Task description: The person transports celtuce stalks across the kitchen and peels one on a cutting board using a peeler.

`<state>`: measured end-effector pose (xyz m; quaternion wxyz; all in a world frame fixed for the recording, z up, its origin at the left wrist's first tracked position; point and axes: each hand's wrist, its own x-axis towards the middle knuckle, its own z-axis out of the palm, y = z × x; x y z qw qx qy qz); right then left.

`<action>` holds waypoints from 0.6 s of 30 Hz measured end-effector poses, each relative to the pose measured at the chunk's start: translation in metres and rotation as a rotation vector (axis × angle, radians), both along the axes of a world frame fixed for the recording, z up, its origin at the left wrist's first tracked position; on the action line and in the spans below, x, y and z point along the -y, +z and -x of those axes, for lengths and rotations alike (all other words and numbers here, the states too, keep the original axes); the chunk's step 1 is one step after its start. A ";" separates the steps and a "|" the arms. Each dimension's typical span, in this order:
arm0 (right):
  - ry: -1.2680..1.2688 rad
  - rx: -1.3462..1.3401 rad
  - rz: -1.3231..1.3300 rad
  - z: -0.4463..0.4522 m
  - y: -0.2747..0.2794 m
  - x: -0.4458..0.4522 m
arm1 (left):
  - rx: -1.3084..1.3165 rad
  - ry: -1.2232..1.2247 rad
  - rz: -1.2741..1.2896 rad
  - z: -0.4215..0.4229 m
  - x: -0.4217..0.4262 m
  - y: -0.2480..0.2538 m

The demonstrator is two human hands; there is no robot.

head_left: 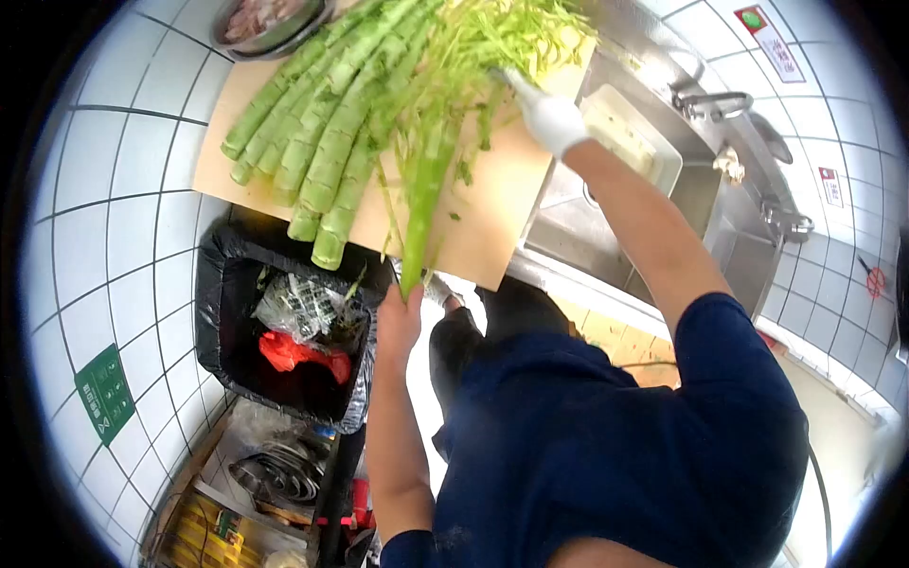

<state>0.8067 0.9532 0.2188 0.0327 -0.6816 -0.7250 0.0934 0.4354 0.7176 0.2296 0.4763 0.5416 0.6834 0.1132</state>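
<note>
My left hand [400, 317] is closed around the near end of a bright green celtuce stalk [426, 204], which lies tilted across the wooden board [511, 204] and overhangs its front edge. My right hand [554, 121], in a white glove, is closed near the stalk's far part. Something narrow and greyish [511, 79] juts from its fingers; blur hides its kind. Left of the held stalk, several thick celtuce stalks [327, 161] with ringed skin lie side by side. A heap of pale green peelings and leaves [516, 38] covers the board's far right.
Below the board's left edge stands a bin [222, 322] lined with black plastic, holding a red bag [301, 355]. At right is a steel sink [559, 222] with a white tub [620, 123] and a faucet [710, 102]. A metal bowl [312, 28] of meat sits at far left.
</note>
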 end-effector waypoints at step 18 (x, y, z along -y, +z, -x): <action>0.100 -0.013 0.061 0.016 0.001 0.040 | -0.049 -0.021 -0.043 -0.006 0.007 0.002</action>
